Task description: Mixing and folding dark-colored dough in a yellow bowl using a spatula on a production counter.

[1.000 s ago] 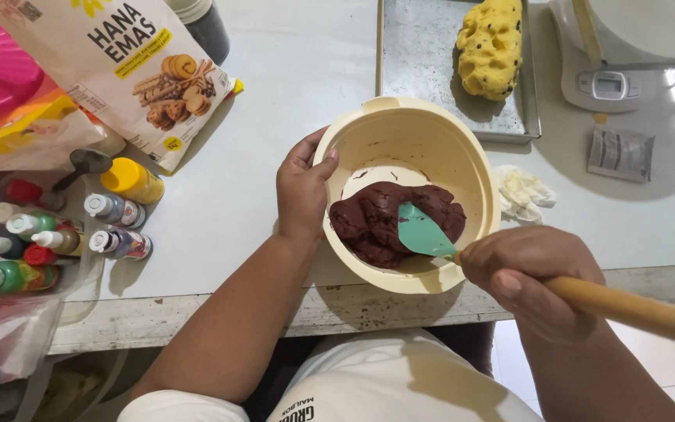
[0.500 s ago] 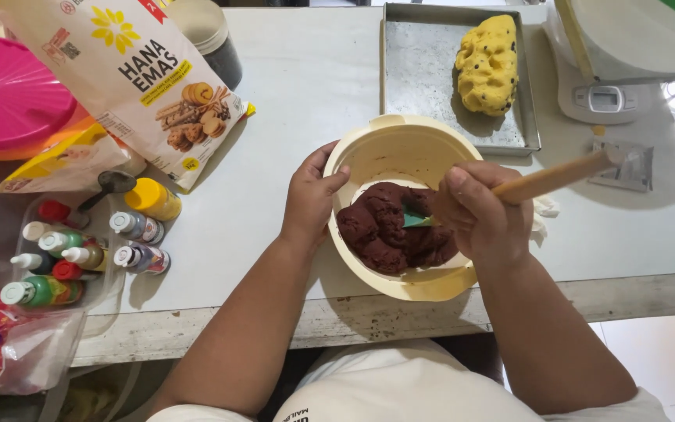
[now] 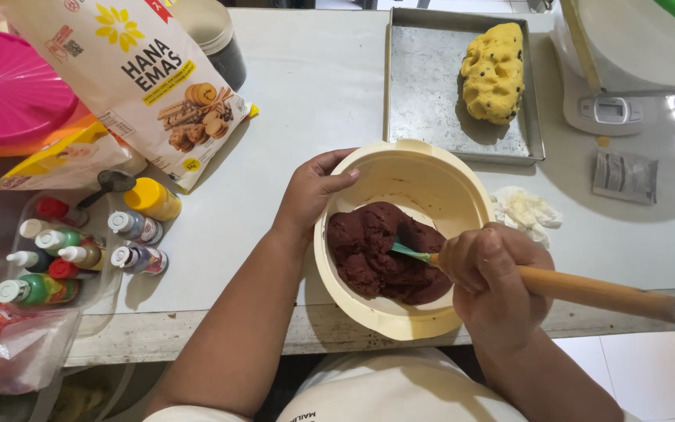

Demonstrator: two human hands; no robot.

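Note:
A cream plastic bowl (image 3: 439,176) sits at the table's near edge and holds a lump of dark red-brown dough (image 3: 380,250). My left hand (image 3: 312,191) grips the bowl's left rim, thumb over the edge. My right hand (image 3: 494,277) holds a spatula (image 3: 587,291) by its wooden handle; the teal blade is pressed into the dough's right side and mostly buried. The handle points out to the right past the table edge.
A metal baking tray (image 3: 431,86) behind the bowl carries a yellow dough lump (image 3: 496,72). A kitchen scale (image 3: 611,109) stands at the right, a crumpled white glove (image 3: 526,209) beside the bowl. A flour bag (image 3: 134,78), pink lid (image 3: 9,94) and several colouring bottles (image 3: 80,250) crowd the left.
My right hand has swung the spatula handle from pointing up-right to pointing right and low, and the blade has dug back into the dough. My left hand stays on the rim.

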